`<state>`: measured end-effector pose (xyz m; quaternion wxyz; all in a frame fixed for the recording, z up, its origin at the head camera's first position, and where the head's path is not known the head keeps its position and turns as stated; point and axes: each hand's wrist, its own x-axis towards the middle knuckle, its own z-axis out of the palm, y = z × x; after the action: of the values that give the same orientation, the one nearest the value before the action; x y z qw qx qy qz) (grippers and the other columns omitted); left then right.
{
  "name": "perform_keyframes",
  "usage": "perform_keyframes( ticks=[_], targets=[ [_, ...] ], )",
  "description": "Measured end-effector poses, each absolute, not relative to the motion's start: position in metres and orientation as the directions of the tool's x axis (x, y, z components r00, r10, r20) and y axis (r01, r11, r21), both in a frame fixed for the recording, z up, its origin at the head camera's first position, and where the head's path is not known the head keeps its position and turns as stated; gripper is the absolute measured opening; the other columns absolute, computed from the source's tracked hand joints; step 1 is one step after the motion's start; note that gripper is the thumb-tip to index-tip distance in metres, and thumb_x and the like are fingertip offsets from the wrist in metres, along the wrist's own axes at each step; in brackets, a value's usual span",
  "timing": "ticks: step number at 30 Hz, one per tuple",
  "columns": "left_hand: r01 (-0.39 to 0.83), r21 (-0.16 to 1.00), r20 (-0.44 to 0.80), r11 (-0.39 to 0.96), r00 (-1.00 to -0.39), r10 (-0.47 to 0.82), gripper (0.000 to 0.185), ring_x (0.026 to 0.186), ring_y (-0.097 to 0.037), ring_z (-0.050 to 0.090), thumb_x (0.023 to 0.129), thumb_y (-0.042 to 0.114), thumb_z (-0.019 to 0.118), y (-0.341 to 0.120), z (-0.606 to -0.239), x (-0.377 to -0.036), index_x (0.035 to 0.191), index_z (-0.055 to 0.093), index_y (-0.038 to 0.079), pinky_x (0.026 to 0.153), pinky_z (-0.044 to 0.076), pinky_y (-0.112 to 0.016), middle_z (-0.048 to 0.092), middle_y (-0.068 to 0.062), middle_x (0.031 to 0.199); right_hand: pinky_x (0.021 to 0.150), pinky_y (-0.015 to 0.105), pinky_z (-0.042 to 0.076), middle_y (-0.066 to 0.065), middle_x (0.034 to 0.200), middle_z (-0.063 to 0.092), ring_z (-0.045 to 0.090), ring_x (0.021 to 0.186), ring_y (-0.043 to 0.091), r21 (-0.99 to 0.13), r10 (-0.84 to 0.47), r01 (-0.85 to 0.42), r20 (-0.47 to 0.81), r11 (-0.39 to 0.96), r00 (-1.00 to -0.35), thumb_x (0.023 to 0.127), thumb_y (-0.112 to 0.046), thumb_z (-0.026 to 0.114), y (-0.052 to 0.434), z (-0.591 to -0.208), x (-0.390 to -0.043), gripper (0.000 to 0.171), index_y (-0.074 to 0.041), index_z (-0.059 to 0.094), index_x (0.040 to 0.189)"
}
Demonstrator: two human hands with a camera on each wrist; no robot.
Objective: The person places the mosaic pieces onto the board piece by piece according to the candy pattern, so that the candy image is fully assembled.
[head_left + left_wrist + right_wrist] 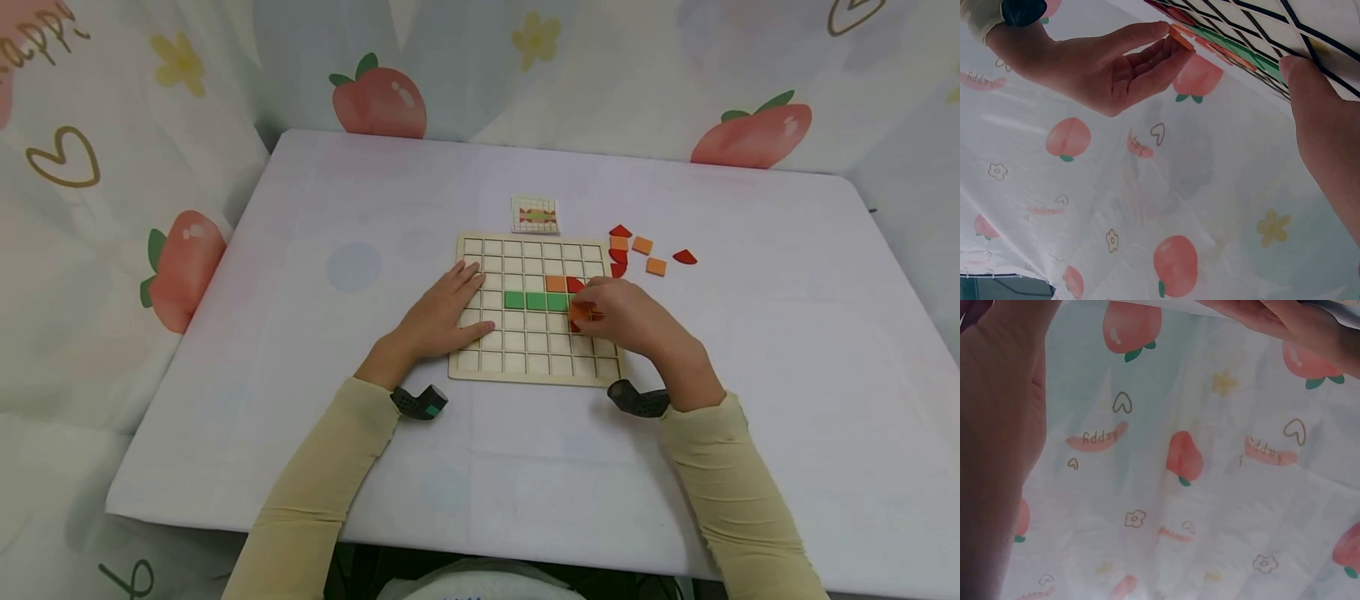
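The right hand (622, 317) pinches a small orange square tile (579, 312) between its thumb and fingertips, low over the light wooden board with a grid of square holes (480, 363). The tile is over the right part of the board, just below the row of green tiles. In the left wrist view the same orange tile (1180, 36) sits at the tips of the fingers (1147, 59). The left hand (442, 317) lies flat on the left side of the board with its fingers straight, and it holds nothing. On the board, three green square tiles (536, 301) lie side by side in one row. Another orange square tile (556, 283) and a red tile (574, 285) lie just above them. The board rests on the white worktop (300, 333). A small picture card with a grid (536, 215) lies just past the far edge of the board. Loose red and orange tiles (645, 250) lie on the worktop near the far right corner of the board. A cloth with peaches, hearts and flowers (112, 208) hangs around the worktop.
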<state>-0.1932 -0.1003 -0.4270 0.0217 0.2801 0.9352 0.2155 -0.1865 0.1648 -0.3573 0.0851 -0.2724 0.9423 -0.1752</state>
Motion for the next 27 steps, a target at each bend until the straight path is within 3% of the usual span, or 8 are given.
perform_keyframes(
  ticks=[10, 18, 27],
  targets=[
    [0.520, 0.401, 0.085, 0.755, -0.841, 0.534, 0.076, 0.126, -0.018, -0.002, 0.079, 0.058, 0.035, -0.100, -0.427, -0.193, 0.135, 0.019, 0.009, 0.100, 0.008, -0.034, 0.010, -0.004, 0.140, 0.063, 0.026, 0.043, 0.001, 0.080, 0.051, 0.046, 0.071, 0.014, -0.339, -0.559, -0.511, -0.058, 0.790, -0.827, 0.074, -0.014, 0.064, 0.158, -0.360, -0.186, 0.018, -0.005, 0.064, 0.090],
    [0.523, 0.396, 0.080, 0.755, -0.839, 0.538, 0.075, 0.126, -0.017, -0.003, 0.080, 0.058, 0.035, -0.100, -0.425, -0.192, 0.135, 0.019, 0.009, 0.100, 0.007, -0.033, 0.009, -0.003, 0.140, 0.065, 0.025, 0.042, 0.000, 0.081, 0.050, 0.045, 0.073, 0.013, -0.298, -0.579, -0.542, -0.045, 0.786, -0.814, 0.074, -0.017, 0.065, 0.151, -0.364, -0.183, 0.018, -0.008, 0.063, 0.089],
    [0.527, 0.388, 0.085, 0.756, -0.838, 0.540, 0.075, 0.126, -0.017, -0.003, 0.080, 0.057, 0.035, -0.100, -0.425, -0.192, 0.135, 0.019, 0.008, 0.100, 0.007, -0.032, 0.009, -0.004, 0.140, 0.068, 0.029, 0.043, 0.004, 0.085, 0.052, 0.046, 0.077, 0.017, -0.326, -0.604, -0.552, -0.081, 0.768, -0.793, 0.075, -0.012, 0.063, 0.145, -0.367, -0.183, 0.015, -0.005, 0.062, 0.088]
  ],
)
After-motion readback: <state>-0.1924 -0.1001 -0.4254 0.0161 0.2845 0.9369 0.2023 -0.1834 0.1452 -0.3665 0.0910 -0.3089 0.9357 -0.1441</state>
